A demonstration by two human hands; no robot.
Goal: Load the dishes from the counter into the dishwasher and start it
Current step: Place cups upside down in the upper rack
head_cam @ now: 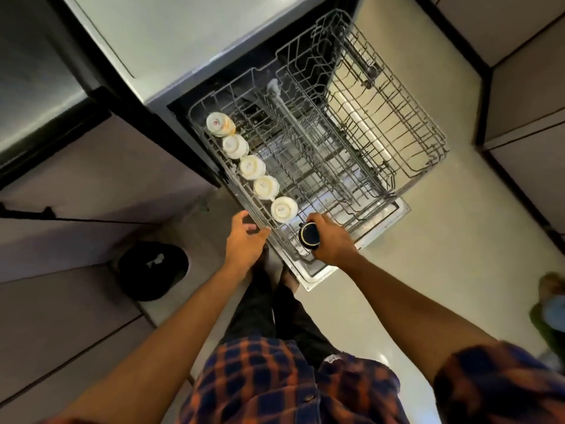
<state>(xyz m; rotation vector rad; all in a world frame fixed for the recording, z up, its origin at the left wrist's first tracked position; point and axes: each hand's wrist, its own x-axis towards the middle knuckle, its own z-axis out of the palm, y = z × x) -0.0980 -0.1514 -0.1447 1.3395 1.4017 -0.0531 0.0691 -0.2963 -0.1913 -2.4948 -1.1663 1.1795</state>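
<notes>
The dishwasher stands open with both wire racks pulled out. Several white cups (250, 167) sit upside down in a row along the left side of the upper rack (324, 154). My right hand (331, 240) grips a dark cup (309, 236), upside down, at the near end of that row, just below the last white cup (283, 209). My left hand (244, 240) hovers by the rack's near left corner with relaxed fingers, holding nothing. The lower rack (397, 117) extends further right and holds no dishes that I can see.
The open dishwasher door (394, 215) lies flat under the racks. A grey counter (171, 38) runs above the machine. A black bin (153, 269) stands on the floor at the left beside cabinet fronts. More cabinets line the right wall.
</notes>
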